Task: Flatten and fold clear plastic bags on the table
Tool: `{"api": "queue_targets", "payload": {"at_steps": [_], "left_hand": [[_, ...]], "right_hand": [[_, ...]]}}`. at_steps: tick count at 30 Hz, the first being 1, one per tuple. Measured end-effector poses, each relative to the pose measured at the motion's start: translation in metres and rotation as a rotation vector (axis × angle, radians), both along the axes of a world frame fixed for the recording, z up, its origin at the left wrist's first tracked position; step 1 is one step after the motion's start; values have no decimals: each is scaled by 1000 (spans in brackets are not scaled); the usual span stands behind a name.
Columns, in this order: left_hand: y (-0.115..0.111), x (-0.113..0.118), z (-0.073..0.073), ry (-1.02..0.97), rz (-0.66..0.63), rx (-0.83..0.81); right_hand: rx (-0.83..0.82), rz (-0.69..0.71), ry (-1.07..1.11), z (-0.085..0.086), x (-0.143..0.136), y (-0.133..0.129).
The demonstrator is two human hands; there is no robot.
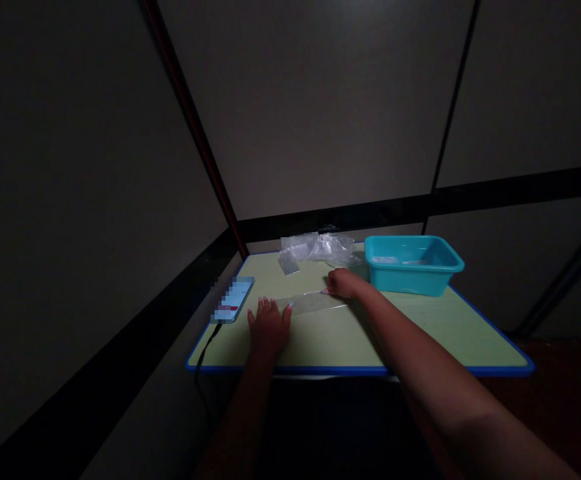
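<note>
Left hand [269,327]: fingers spread, at the left end of the clear strip [313,305]; light pressure may let it slip.
Right hand [341,283]: fingers curled at the strip's right part; a pinch cannot be confirmed. A hard pull could crease or tear the film.
Clear strip: flat on the table [420,340], between the hands.
Phone [238,301]: near the left hand; a sideways sweep could knock it.
Cable [199,373]: hangs over the table edge; snagging could drag the phone.
Tub [408,281]: beside the right forearm; an outward swing could shift it.
</note>
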State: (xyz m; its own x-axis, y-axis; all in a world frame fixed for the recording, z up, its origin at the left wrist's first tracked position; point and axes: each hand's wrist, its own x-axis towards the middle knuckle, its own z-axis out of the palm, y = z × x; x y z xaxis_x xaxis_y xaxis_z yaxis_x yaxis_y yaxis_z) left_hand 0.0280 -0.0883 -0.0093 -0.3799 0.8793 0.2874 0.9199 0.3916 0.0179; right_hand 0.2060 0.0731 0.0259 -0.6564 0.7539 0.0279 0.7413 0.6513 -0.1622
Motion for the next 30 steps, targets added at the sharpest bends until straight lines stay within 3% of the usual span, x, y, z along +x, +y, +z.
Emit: {"api": "queue_targets", "payload": {"at_steps": [7,13,26,30], "left_hand": [[-1,2,3,-34,5,12],[-1,2,5,-60,-143,-10],[-1,1,2,-81,-103,-27],[0,1,2,-103,-209,-51]], "right_hand": [[-66,-4,70,-3,0,1],[-28,65,55,-2,-4,-4],[-94,16,31,-1,-1,-3],[-97,3,-25,-1,1,1]]}}
